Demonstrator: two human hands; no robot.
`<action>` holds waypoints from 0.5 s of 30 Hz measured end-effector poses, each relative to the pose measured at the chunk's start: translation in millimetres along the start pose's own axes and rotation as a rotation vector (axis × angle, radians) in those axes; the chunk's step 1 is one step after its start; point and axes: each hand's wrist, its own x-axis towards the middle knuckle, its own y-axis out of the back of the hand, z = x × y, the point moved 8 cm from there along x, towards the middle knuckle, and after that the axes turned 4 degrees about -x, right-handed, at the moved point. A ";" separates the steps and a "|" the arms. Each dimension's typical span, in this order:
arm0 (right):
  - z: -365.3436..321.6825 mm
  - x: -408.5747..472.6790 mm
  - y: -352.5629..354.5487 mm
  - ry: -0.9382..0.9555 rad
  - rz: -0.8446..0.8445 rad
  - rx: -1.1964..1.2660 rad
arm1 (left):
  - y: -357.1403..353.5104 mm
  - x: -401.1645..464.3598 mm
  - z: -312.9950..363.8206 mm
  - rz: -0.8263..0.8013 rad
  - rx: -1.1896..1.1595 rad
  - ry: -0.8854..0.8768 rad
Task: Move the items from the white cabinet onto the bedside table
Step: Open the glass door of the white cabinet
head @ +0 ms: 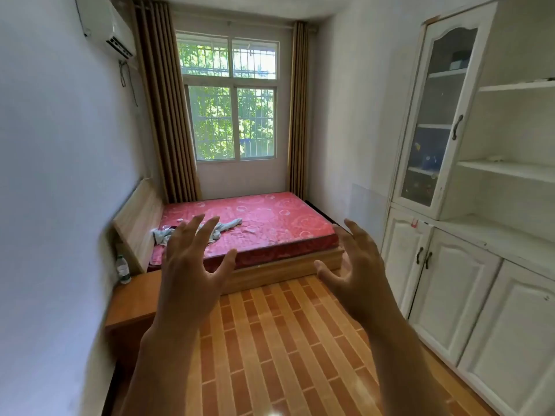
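- Head view: the left hand (192, 265) and right hand (354, 265) are raised mid-room with fingers spread, and nothing is gripped.
- Small items (426, 162) are seen dimly behind the glass door (444, 115) of the white cabinet (480, 310), along the right wall.
- The bedside table (135, 298) is set against the left wall, a bottle (123, 269) at its far corner.
- The bottle could be toppled if items are set down close to that corner.

I hold my left hand (192, 259) and my right hand (357, 265) up before me, fingers spread, gripping nothing. To my right stands the tall white wooden cabinet (468, 205); to my left, the low orange-brown wooden bedside table (135, 301) bears a clear plastic water bottle (123, 269).
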 end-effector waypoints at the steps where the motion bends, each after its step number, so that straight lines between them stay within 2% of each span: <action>1: 0.7 3.5 -3.1 0.004 0.003 -0.003 | -2.3 3.0 -3.1 0.003 0.009 -0.011; 8: 14.7 40.6 -39.4 -0.007 0.057 -0.131 | -46.2 38.7 -44.3 -0.016 -0.023 -0.021; 15: 22.8 103.2 -84.5 -0.076 0.131 -0.163 | -98.9 113.3 -99.1 -0.065 -0.130 -0.060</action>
